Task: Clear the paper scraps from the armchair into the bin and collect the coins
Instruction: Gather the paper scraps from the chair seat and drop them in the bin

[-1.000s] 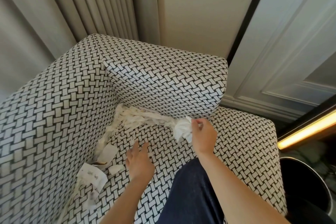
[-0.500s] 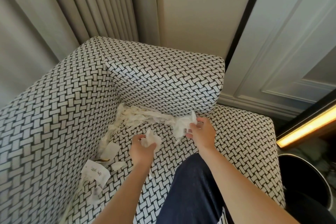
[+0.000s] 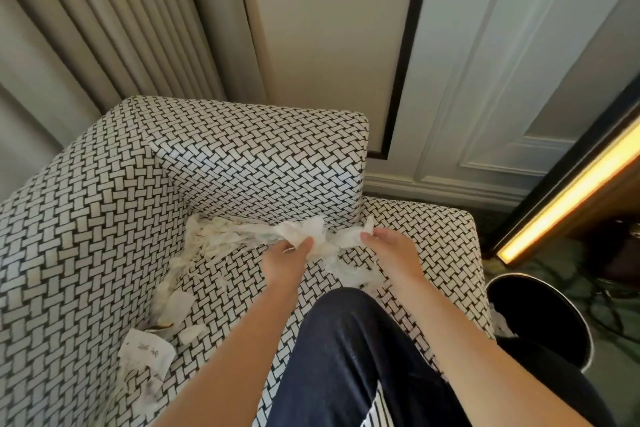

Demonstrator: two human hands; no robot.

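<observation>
White paper scraps (image 3: 225, 236) lie along the crease between the seat and the backrest of the black-and-white woven armchair (image 3: 86, 218). My left hand (image 3: 284, 260) and my right hand (image 3: 391, 253) both grip a crumpled bunch of paper (image 3: 322, 236) at the middle of the seat's rear. More scraps run down the left seam, ending in a printed slip (image 3: 145, 354) near the front left. A brownish bit (image 3: 161, 326) peeks from under the scraps there; I cannot tell if it is a coin. The black bin (image 3: 540, 315) stands on the floor right of the chair.
My knee in dark denim (image 3: 349, 357) rests on the seat's front. A panelled wall and door rise behind the chair, curtains at the left. A glowing light strip (image 3: 568, 194) runs along furniture at the right, above patterned carpet.
My left hand picked a scrap off the seat and moved right to join the right hand on the bunch. The view shifted, so the chair sits lower and more to the left.
</observation>
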